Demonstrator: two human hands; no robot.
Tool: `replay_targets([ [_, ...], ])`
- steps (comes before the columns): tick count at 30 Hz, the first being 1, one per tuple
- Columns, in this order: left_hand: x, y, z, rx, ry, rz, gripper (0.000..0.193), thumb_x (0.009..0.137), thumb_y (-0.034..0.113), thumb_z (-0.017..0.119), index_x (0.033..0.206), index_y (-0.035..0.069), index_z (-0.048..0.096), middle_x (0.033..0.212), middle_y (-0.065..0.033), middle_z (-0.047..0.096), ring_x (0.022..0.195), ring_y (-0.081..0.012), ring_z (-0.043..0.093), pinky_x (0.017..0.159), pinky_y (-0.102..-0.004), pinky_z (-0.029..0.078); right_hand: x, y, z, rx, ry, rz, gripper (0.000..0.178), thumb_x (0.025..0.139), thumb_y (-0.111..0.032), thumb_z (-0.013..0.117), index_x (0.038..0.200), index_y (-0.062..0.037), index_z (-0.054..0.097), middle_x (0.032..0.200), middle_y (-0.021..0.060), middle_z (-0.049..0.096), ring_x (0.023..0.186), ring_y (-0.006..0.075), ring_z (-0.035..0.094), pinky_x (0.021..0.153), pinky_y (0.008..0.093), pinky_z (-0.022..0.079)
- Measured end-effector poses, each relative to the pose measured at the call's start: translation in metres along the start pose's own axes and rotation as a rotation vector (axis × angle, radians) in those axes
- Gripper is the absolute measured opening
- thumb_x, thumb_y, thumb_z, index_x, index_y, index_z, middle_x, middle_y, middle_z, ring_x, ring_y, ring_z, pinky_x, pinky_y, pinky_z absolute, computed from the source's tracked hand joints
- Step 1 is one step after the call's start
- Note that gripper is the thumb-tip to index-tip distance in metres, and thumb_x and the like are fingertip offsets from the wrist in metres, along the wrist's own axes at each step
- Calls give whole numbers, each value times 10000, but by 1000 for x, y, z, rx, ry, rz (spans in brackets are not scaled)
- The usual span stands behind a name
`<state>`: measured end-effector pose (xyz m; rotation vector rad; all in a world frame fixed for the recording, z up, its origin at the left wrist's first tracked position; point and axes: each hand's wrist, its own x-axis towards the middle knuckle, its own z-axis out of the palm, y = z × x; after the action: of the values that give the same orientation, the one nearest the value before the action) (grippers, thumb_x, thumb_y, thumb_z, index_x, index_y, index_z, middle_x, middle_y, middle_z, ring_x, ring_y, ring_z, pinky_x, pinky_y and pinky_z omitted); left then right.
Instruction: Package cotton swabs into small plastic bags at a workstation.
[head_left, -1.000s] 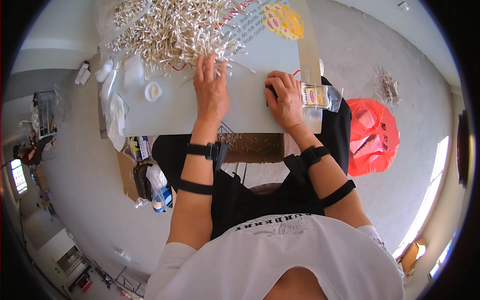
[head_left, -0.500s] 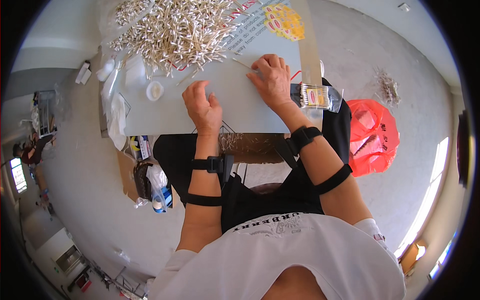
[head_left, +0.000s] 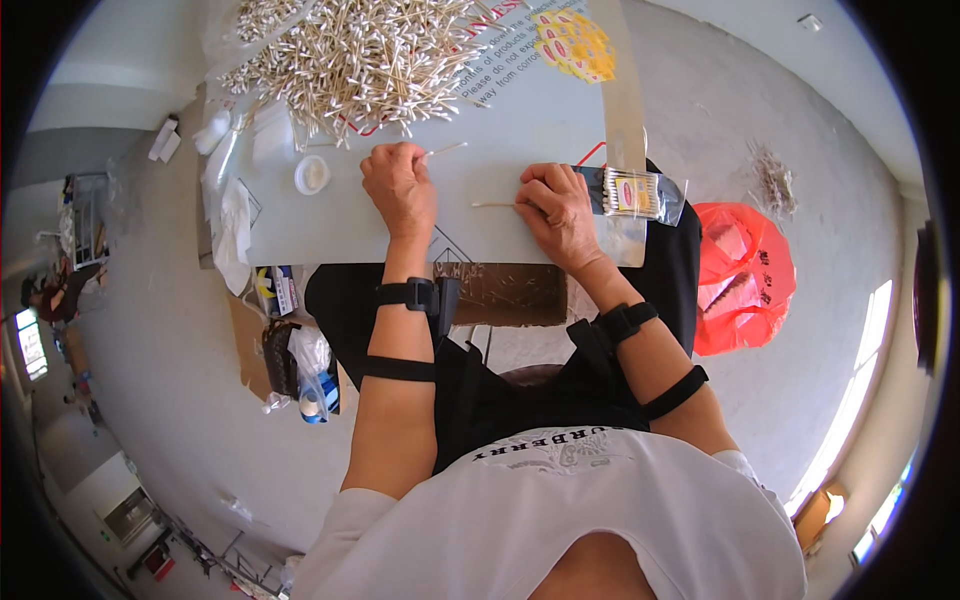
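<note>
One cotton swab (head_left: 447,150) is pinched in the left hand (head_left: 400,192), a second swab (head_left: 490,205) in the right hand (head_left: 561,215), over the grey tabletop (head_left: 330,230). Red and dark lettering (head_left: 500,70) is partly covered by the swab pile (head_left: 360,60); the yellow pack label (head_left: 634,193) is too small to read.

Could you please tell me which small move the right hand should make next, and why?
Perhaps the right hand should carry its cotton swab to the clear packet: it seems to pinch the swab, and the packet, already holding swabs, lies close by.
</note>
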<state>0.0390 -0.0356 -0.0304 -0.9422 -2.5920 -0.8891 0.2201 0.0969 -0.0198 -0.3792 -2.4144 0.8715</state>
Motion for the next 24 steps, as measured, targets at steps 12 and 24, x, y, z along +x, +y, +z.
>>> replay_targets([
  [12,-24,4,-20,-138,-42,-53,352,689,-101,648,991,78,618,1041,-92,561,1009,-326,513,831,-414,462,1,-4,0,20,-5,59,444,658,-110,757,1058,-66,571,1140,82,553,1054,306,522,899,404,404],
  [24,34,20,-5,-112,-30,146,359,726,-44,674,1057,83,620,1005,-96,582,987,-316,532,850,-433,453,19,-4,4,127,54,333,342,735,-163,757,1030,-67,613,1053,89,581,1007,303,548,847,411,443],
])
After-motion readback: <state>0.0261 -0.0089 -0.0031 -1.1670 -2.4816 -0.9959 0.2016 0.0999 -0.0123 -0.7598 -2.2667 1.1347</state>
